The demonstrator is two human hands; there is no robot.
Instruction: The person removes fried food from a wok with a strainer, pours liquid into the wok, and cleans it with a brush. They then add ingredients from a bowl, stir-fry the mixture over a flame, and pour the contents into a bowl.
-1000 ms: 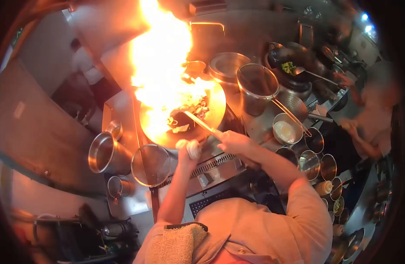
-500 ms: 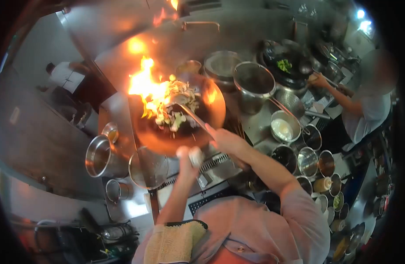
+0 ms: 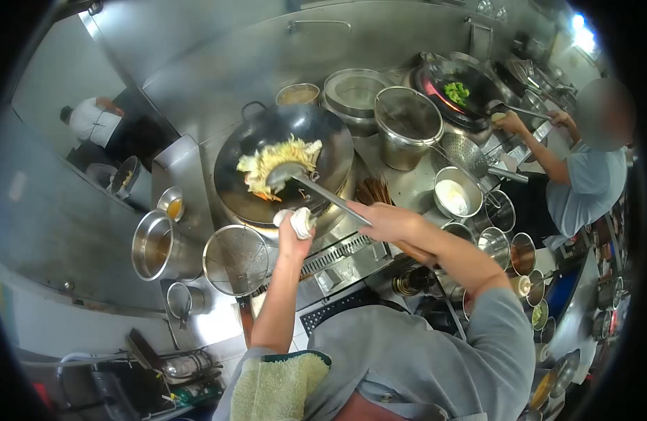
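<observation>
My left hand (image 3: 293,237) is closed around a folded white cloth (image 3: 304,223) at the near edge of the black wok (image 3: 330,146), where the wok's handle is hidden. In my right hand (image 3: 388,223) is the handle of a long metal ladle (image 3: 287,172). Its bowl rests against a pile of sliced vegetables (image 3: 271,160), pale with some orange strips, in the wok. The wok sits on the burner in front of me.
To the left stand a steel pot (image 3: 153,242), a small bowl of yellow liquid (image 3: 172,205) and a wire strainer (image 3: 235,259). Right of the wok are a deep pot with a strainer (image 3: 407,133) and a white-filled pan (image 3: 455,196). A co-worker (image 3: 583,168) works at another wok (image 3: 471,77) with greens.
The large flames over the wok are gone. The vegetables have drawn together into a pile in the middle, and the wok sits more level. My right hand has shifted slightly right with the ladle.
</observation>
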